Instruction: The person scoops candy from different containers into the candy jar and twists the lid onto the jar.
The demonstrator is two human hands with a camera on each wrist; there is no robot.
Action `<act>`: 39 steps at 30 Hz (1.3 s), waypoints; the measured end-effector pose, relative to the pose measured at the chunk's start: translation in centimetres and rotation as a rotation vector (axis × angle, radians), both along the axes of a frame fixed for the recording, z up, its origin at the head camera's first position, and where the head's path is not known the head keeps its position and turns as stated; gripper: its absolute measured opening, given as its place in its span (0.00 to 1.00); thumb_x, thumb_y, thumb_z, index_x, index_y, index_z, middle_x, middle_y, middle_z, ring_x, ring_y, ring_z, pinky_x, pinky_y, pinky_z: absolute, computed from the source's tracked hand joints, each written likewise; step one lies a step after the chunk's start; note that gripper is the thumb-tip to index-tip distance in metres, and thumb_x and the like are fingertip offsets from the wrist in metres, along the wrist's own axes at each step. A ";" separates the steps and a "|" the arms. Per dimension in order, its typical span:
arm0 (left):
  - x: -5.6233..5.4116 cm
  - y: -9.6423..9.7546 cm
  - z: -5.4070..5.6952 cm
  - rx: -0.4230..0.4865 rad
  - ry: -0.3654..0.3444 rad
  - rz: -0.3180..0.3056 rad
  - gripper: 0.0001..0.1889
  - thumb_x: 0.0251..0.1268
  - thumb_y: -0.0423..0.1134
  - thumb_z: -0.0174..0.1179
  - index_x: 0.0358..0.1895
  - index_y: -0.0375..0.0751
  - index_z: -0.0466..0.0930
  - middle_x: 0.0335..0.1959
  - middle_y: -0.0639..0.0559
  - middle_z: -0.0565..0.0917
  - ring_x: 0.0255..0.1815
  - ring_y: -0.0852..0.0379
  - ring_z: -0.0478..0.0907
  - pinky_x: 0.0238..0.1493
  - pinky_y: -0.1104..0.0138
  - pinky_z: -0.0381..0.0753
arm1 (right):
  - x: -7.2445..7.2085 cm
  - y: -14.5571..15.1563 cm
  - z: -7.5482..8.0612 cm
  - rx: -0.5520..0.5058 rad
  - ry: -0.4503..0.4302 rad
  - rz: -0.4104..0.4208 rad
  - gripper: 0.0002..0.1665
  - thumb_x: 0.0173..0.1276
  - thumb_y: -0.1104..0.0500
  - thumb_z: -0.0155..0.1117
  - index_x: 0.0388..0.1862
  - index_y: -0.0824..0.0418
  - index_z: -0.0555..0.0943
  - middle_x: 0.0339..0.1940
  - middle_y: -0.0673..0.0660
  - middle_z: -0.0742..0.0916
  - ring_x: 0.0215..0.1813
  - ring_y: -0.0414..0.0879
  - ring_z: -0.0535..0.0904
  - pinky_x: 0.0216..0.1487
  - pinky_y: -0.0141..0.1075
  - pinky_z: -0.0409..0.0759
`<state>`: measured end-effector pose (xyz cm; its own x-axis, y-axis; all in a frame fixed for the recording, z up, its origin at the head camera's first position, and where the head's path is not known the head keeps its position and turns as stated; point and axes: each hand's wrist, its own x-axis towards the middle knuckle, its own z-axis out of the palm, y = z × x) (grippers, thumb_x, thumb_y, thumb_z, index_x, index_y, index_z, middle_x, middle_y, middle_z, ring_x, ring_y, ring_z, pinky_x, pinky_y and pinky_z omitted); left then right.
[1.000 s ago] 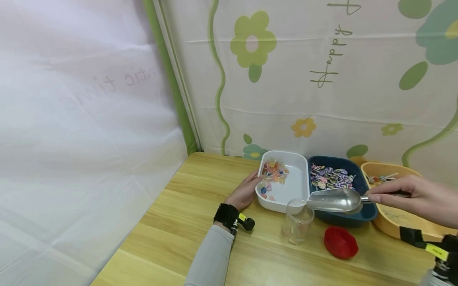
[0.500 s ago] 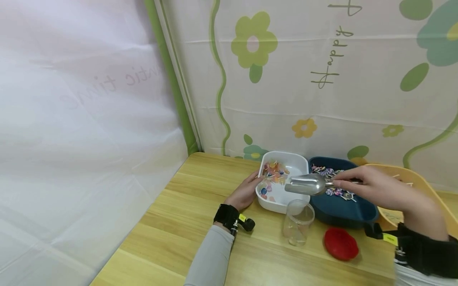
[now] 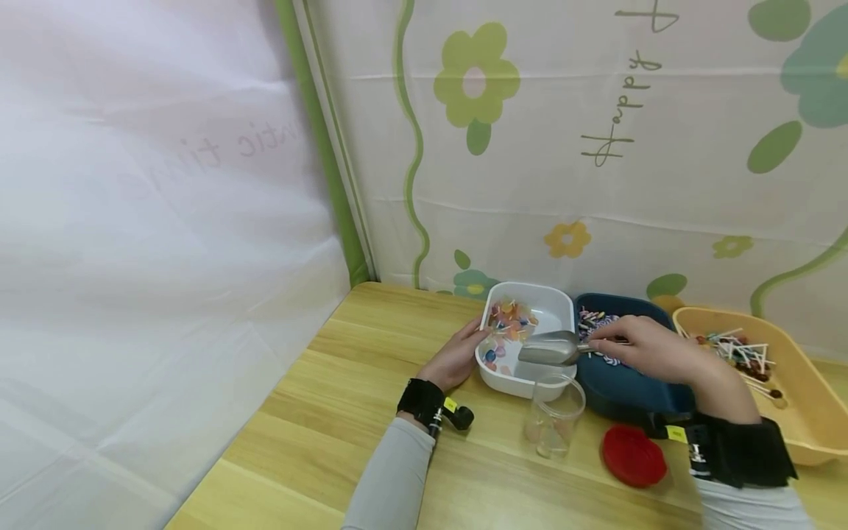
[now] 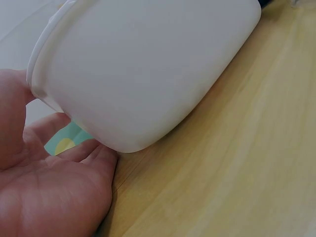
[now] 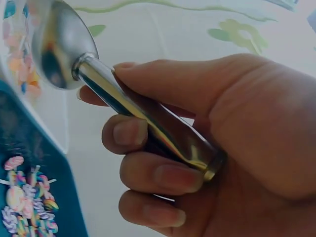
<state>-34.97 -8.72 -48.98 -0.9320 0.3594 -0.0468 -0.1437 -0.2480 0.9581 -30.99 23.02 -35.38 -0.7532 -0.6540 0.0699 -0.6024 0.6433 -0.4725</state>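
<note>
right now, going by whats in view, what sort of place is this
Probably an indoor work corner screened off with cloth: flower-printed fabric hangs behind a wood-grain table, where a white tray and metal scoop are in use.

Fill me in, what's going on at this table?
A person's right hand grips a metal scoop by its handle, its bowl over the white tray of small candies. The left hand holds that tray's side. A clear cup and red piece sit nearer; blue and yellow trays to the right hold lollipops.
</note>
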 end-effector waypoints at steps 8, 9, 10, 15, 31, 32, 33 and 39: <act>0.2 -0.1 0.0 -0.009 -0.009 0.010 0.31 0.84 0.45 0.49 0.83 0.49 0.52 0.82 0.48 0.58 0.80 0.52 0.58 0.80 0.56 0.56 | -1.1 -1.5 -1.7 0.008 0.008 -0.020 0.13 0.77 0.59 0.62 0.50 0.64 0.89 0.41 0.51 0.89 0.37 0.39 0.77 0.38 0.36 0.81; 0.1 -0.1 0.0 -0.008 -0.007 0.011 0.31 0.84 0.45 0.49 0.83 0.49 0.52 0.82 0.48 0.59 0.79 0.52 0.58 0.80 0.56 0.56 | -1.2 -1.7 -1.9 0.011 0.014 -0.021 0.13 0.77 0.59 0.61 0.50 0.65 0.89 0.42 0.51 0.90 0.39 0.40 0.78 0.42 0.40 0.82; 0.1 -0.1 0.0 -0.007 -0.006 0.011 0.31 0.84 0.45 0.49 0.83 0.49 0.52 0.82 0.48 0.59 0.79 0.52 0.58 0.80 0.56 0.56 | -1.3 -1.9 -2.1 0.015 0.020 -0.022 0.13 0.77 0.59 0.61 0.50 0.65 0.89 0.42 0.52 0.90 0.39 0.41 0.79 0.44 0.44 0.83; 0.1 -0.1 0.1 -0.004 0.000 0.013 0.31 0.84 0.44 0.48 0.83 0.49 0.52 0.81 0.48 0.60 0.79 0.52 0.59 0.80 0.56 0.57 | -1.6 -3.0 -2.9 0.044 0.072 -0.028 0.11 0.76 0.61 0.62 0.46 0.65 0.89 0.41 0.53 0.90 0.41 0.43 0.81 0.53 0.57 0.81; 0.2 -0.2 0.0 -0.008 0.007 0.009 0.30 0.85 0.44 0.46 0.84 0.51 0.52 0.84 0.49 0.53 0.82 0.51 0.51 0.81 0.55 0.51 | -1.7 -5.5 -5.0 0.035 0.009 0.002 0.14 0.79 0.61 0.58 0.54 0.65 0.86 0.50 0.59 0.89 0.50 0.51 0.84 0.49 0.49 0.84; 0.2 -0.1 0.0 -0.008 0.007 0.008 0.30 0.85 0.44 0.46 0.84 0.51 0.52 0.84 0.49 0.53 0.82 0.51 0.51 0.81 0.55 0.51 | -1.8 -5.4 -5.0 0.031 0.002 0.004 0.14 0.79 0.61 0.57 0.54 0.65 0.86 0.50 0.58 0.89 0.50 0.50 0.84 0.50 0.49 0.83; 0.2 -0.1 0.0 -0.008 0.007 0.007 0.30 0.85 0.44 0.46 0.83 0.51 0.52 0.84 0.49 0.53 0.82 0.51 0.51 0.81 0.55 0.51 | -1.8 -5.4 -5.0 0.027 -0.007 0.005 0.15 0.80 0.61 0.55 0.54 0.64 0.85 0.50 0.57 0.89 0.50 0.50 0.84 0.50 0.49 0.83; 0.1 -0.2 0.0 -0.001 0.007 0.002 0.29 0.86 0.43 0.45 0.84 0.51 0.52 0.84 0.50 0.53 0.82 0.52 0.50 0.81 0.55 0.50 | -2.0 -5.0 -4.8 -0.004 -0.074 0.026 0.15 0.82 0.61 0.50 0.56 0.65 0.83 0.50 0.56 0.87 0.49 0.46 0.81 0.50 0.46 0.82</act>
<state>-34.84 -8.95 -49.02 -0.9330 0.3576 -0.0405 -0.1364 -0.2474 0.9593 -33.03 18.05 -40.15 -0.7391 -0.6733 0.0177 -0.5824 0.6256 -0.5191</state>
